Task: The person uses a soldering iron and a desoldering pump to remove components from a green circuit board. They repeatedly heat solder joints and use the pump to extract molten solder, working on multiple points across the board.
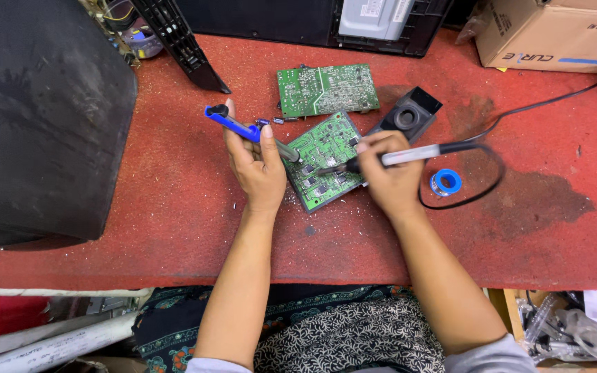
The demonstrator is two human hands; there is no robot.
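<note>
Green circuit board (pixel 320 160), bench centre, tilted. Left hand (pixel 260 169) at 9 o'clock grips blue desoldering pump (pixel 243 128), nozzle aimed at board. Right hand (pixel 388 176) at 3 o'clock pinches soldering iron (pixel 409 155) pen-fashion, tip on board.

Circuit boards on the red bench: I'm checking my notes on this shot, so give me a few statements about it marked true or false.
1. The left hand holds a blue-handled desoldering pump. True.
2. The right hand holds a pair of scissors. False: it holds a soldering iron with a black cord.
3. Both tools point at the nearer circuit board. True.
4. The second circuit board lies under the nearer one. False: it lies beyond it on the red mat.
5. A blue solder spool lies left of the left hand. False: it lies to the right of the right hand.
</note>
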